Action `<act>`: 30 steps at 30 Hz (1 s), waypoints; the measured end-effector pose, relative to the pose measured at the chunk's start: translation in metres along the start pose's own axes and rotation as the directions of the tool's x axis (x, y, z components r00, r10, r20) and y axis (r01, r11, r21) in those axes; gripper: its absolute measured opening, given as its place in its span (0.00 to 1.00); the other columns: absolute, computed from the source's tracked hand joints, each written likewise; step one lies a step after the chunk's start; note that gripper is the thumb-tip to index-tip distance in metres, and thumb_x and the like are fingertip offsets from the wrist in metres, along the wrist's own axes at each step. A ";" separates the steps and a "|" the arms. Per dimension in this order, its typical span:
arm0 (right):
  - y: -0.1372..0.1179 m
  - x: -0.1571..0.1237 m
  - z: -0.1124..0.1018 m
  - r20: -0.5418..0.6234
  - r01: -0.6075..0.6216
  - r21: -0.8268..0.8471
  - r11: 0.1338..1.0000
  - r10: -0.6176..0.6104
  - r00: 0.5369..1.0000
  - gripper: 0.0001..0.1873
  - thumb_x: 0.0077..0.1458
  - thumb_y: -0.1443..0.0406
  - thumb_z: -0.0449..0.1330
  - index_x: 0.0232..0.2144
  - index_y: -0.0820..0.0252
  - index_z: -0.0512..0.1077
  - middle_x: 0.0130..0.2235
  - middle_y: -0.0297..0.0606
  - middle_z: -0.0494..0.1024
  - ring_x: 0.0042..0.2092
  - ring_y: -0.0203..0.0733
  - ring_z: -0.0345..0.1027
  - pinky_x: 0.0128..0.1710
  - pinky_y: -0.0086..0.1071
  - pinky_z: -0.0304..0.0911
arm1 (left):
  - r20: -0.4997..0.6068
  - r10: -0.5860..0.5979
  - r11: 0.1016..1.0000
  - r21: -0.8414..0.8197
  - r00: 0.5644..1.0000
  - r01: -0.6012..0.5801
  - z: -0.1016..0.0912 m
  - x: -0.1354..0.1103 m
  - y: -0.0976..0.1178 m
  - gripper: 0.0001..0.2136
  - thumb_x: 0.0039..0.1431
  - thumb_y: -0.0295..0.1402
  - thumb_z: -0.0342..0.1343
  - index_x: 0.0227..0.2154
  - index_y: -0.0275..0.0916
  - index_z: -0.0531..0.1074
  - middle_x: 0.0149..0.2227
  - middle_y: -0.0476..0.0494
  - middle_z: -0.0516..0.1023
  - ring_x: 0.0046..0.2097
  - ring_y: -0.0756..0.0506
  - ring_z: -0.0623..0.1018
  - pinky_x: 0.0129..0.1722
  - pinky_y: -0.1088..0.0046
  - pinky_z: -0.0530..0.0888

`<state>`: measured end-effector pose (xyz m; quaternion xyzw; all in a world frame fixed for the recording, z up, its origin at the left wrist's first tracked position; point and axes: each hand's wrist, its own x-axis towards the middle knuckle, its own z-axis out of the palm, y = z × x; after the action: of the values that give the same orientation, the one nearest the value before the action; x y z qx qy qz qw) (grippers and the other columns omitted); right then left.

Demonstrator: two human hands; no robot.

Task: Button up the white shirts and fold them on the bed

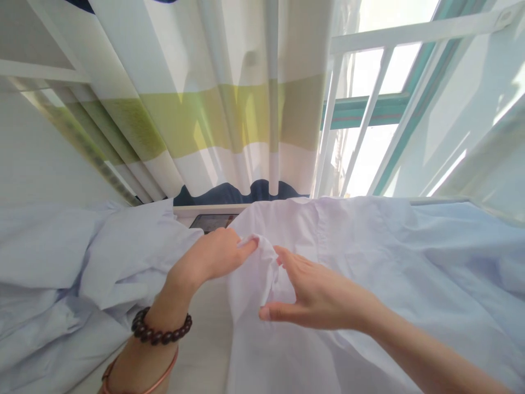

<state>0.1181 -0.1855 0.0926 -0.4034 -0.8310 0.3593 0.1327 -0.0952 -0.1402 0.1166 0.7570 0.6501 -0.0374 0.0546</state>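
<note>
A large white cloth (pixel 369 262), perhaps a garment with a seam across it, lies spread from the middle to the right. My left hand (pixel 223 253) is closed on its near-left part, pinching a raised fold between thumb and fingers. Just right of that fold is my right hand (pixel 303 290), its thumb and fingers spread apart around the bunched cloth. The fingertips come close to the fabric; whether they touch it is unclear. A dark beaded bracelet (pixel 158 334) circles my left wrist.
More crumpled white cloth (pixel 123 251) lies at the left. A dark flat object (pixel 211 222) rests behind my left hand, partly covered. Beyond hangs a striped curtain (pixel 229 120), with a white railing (pixel 369 109) before the window at the right.
</note>
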 end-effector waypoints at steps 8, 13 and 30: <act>0.007 0.008 -0.005 -0.032 -0.111 0.111 0.988 0.115 0.993 0.19 0.56 0.49 0.59 0.30 0.59 0.68 0.31 0.37 0.73 0.34 0.42 0.68 0.31 0.32 0.59 | 0.050 0.145 0.987 -0.081 0.988 -0.140 -0.008 -0.005 -0.001 0.25 0.63 0.49 0.42 0.20 0.39 0.72 0.25 0.43 0.77 0.29 0.43 0.75 0.29 0.69 0.63; 0.014 0.002 -0.033 0.040 -0.076 0.707 0.703 0.067 0.997 0.15 0.59 0.52 0.59 0.35 0.57 0.68 0.32 0.32 0.73 0.31 0.34 0.68 0.27 0.25 0.61 | 0.212 0.465 0.851 -0.375 0.859 -0.368 -0.012 -0.001 -0.034 0.18 0.50 0.52 0.60 0.37 0.46 0.80 0.42 0.50 0.81 0.54 0.37 0.73 0.52 0.70 0.67; 0.049 -0.128 -0.020 0.252 -0.389 0.831 0.397 0.355 0.900 0.34 0.35 0.47 0.70 0.47 0.48 0.76 0.42 0.37 0.81 0.42 0.53 0.77 0.39 0.37 0.70 | -0.080 0.377 0.847 -0.372 0.923 -0.379 -0.047 0.025 -0.116 0.22 0.47 0.54 0.57 0.28 0.38 0.77 0.42 0.46 0.80 0.60 0.37 0.63 0.53 0.66 0.63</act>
<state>0.2386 -0.2536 0.0807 -0.4492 -0.4265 0.7537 0.2194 -0.2064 -0.0926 0.1565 0.8448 0.4833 0.1025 0.2053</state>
